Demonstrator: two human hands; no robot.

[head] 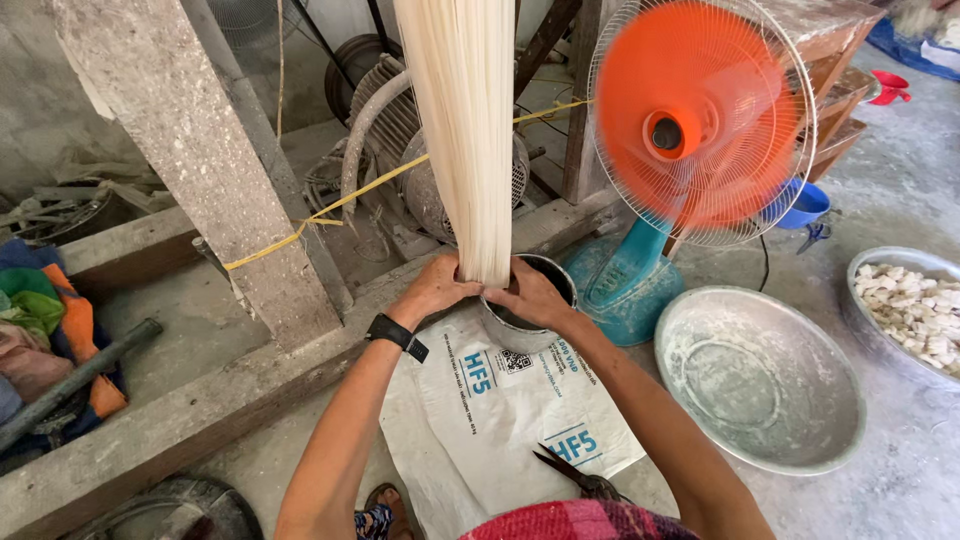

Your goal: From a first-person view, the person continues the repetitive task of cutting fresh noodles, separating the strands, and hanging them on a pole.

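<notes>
A: Going left to right. Rag pile (45,320) at far left, concrete post (200,160) upper left, motor (400,160) behind it. Our left hand (432,288) at centre has its fingers curled around the bottom of the noodle strands (462,130).

B: Right hand (535,293) too, fingers wrapped on the same end, just over the metal bucket (520,325) on the white sack (500,400).

A: Progress? We judge it midway: strands hang long from the top of the frame, the lower end gathered, not yet cut or laid down.

B: Room is tight. Spinning orange fan (700,120) sits just right of the strands, beam close behind. Open floor lower right, by the empty basin (760,385) and the bowl of white chunks (915,310).
</notes>
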